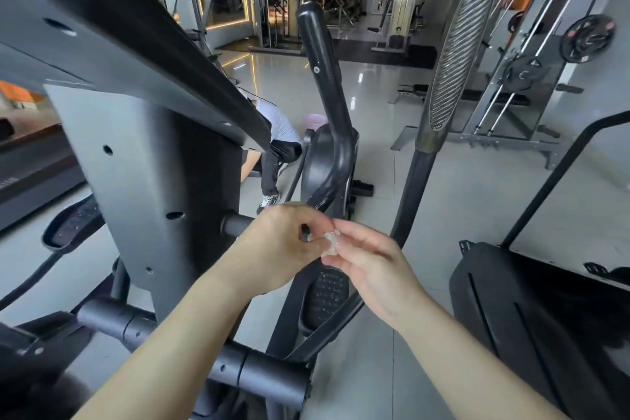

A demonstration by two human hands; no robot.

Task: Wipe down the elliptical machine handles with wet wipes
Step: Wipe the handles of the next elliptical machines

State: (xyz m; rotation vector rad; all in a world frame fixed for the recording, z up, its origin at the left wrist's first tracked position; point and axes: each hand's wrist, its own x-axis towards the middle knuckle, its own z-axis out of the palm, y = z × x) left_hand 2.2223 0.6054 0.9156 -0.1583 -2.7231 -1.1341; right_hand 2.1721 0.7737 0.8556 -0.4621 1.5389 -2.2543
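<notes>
A small, crumpled white wet wipe sits between both my hands, low in the middle of the view. My left hand pinches it from the left and my right hand pinches it from the right with thumb and fingertips. Straight ahead rises the elliptical's black moving handle, above and beyond my hands. A second handle with a ribbed grey grip stands to the right, its black lower tube passing just behind my right hand. The grey console post fills the left.
A black foot pedal lies below my hands, a black crossbar nearer me. A person crouches on the floor behind the post. Another black machine stands at right; weight racks line the far right.
</notes>
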